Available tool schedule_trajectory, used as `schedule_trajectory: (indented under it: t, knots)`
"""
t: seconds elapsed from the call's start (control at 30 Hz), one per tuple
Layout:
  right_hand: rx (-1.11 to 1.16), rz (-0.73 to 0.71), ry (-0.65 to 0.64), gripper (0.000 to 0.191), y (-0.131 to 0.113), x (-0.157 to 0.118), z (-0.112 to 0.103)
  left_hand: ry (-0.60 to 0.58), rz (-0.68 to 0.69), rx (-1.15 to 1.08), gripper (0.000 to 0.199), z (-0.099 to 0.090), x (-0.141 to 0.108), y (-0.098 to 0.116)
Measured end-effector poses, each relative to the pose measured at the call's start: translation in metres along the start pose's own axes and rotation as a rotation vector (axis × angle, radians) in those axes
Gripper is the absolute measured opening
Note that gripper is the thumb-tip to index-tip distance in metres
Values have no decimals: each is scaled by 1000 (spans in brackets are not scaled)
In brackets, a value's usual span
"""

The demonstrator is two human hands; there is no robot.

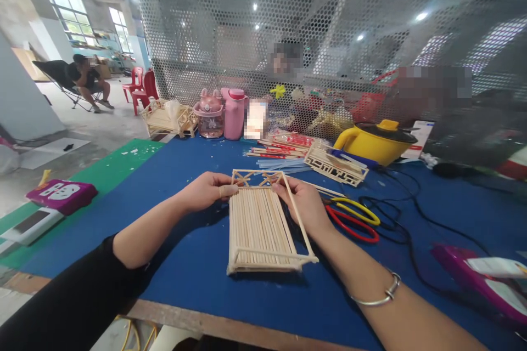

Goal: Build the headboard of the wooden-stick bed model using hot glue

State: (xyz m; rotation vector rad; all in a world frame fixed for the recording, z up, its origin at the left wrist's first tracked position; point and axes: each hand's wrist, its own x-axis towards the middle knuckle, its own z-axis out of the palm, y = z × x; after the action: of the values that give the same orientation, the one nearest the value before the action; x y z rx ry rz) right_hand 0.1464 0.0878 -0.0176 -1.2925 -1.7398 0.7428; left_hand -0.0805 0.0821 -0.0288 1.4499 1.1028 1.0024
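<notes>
A small frame of wooden sticks (259, 225), with a slatted deck and thin rails around it, is held over the blue table. At its far left corner my left hand (214, 189) pinches the edge by the crossed-stick rail. My right hand (302, 200) grips the far right corner, partly behind a long side rail; some of its fingers are hidden by the frame. Right of that hand lie scissors (354, 225) with one yellow and one red handle loop.
Behind are stick bundles (284, 142), a second stick piece (337, 164), a yellow pot (376, 142), a pink bottle (234, 115) and a stick model (168, 118). Black cables (407, 230) run right, near a purple box (473, 269). A perforated metal screen (222, 27) stands beyond; people are farther back.
</notes>
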Motion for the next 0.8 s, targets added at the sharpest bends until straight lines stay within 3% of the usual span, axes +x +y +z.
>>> schedule_trajectory:
  t: [0.17, 0.37, 0.57, 0.67, 0.8]
  knots:
    - [-115, -41, 58, 27, 4, 8, -4, 1, 3, -57, 24, 5, 3, 0]
    - [-270, -216, 64, 29, -1, 6, -9, 33, -38, -75, 25, 4, 2, 4]
    - [-380, -399, -105, 26, -10, 3, -23, 23, -104, -107, 35, 2, 0, 8]
    - [-381, -393, -160, 25, -10, 6, -33, 20, -129, -140, 40, 2, -1, 10]
    - [-410, -266, -14, 36, 0, 16, -61, 74, -127, -167, 40, 1, -1, 10]
